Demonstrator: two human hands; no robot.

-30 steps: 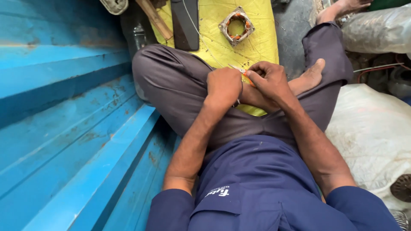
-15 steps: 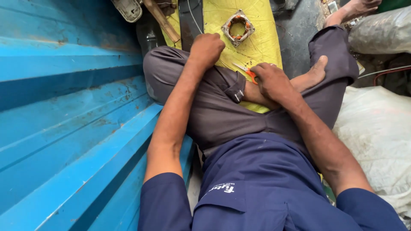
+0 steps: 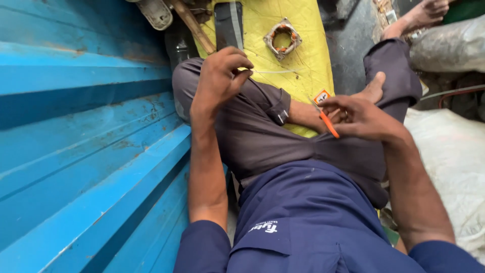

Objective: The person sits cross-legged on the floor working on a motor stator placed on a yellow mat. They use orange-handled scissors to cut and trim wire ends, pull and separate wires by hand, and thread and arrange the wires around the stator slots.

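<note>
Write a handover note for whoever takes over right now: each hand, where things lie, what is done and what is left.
Left hand: raised over the left knee, fingers pinched on a thin pale strand that runs across the yellow woven sheet.
Right hand: holds a small orange-handled tool above the crossed legs.
A square metal motor stator with copper windings lies on the sheet, untouched by either hand.
Done: strand and tool are both in hand.
Left: strand and tool have not met; the stator lies apart from both.

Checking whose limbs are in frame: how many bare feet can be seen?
2. One bare foot lies on the yellow sheet beside the right hand. Another foot sits at the top right edge. Others may be hidden.
</note>
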